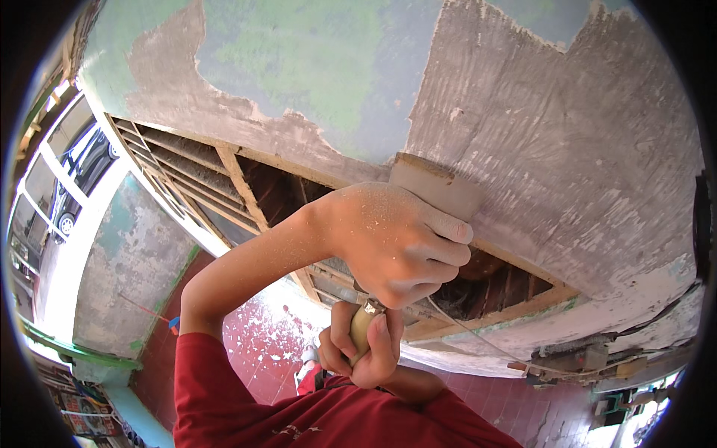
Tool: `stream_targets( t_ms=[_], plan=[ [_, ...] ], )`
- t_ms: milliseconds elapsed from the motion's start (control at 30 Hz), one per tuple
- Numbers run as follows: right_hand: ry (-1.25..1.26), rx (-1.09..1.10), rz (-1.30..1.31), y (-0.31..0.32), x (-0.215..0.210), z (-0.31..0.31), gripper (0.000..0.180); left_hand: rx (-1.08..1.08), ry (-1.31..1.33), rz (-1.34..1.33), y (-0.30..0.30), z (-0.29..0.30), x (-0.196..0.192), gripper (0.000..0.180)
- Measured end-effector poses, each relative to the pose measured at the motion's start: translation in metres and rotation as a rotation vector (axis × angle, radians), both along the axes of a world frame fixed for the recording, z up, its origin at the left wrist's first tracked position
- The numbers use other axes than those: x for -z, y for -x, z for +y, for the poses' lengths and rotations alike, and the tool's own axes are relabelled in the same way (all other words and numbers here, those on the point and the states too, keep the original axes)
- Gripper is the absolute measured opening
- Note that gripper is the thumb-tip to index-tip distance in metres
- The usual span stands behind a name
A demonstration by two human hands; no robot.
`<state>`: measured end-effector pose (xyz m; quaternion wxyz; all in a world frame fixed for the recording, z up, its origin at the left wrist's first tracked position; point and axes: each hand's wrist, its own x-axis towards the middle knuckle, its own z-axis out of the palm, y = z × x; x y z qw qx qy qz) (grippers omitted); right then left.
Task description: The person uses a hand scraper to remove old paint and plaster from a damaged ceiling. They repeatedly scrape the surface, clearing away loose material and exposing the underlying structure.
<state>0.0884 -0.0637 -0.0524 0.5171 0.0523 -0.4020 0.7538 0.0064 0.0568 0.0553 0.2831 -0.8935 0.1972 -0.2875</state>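
A wide-bladed scraper (437, 187) is held in both hands, its flat blade lying against the wall at the edge of the peeling paint. Higher on the tool is my left hand (403, 239), dusty and curled closed over the shank and lower blade. Below it, my right hand (366, 347) wraps its fingers and thumb round the yellowish handle (362, 332). Blue-green paint (299, 67) still covers part of the wall. Rough grey-brown plaster (545, 127) lies bare to the right of the blade, with a ragged paint border between.
A wooden louvred vent frame (243, 187) runs behind my left forearm. A thin cable (478, 336) hangs toward a cluttered ledge (575, 358) at lower right. White paint flakes litter the red tiled floor (261, 328). At far left, a car (82, 168) stands outside a window.
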Motion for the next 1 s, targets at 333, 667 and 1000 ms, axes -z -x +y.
stream_targets(
  t_ms=[333,667,1000],
  plan=[
    [0.010,0.035,-0.012,0.004,0.001,-0.001,0.030,-0.017,0.009,0.034,0.003,0.000,-0.001,0.014],
    [-0.030,0.069,-0.034,0.005,0.005,0.004,0.031,-0.026,-0.056,-0.001,0.002,0.000,0.000,0.015],
    [-0.077,0.087,-0.070,0.001,0.000,0.008,0.028,-0.030,-0.100,-0.004,0.001,0.000,-0.007,0.017]
  ],
)
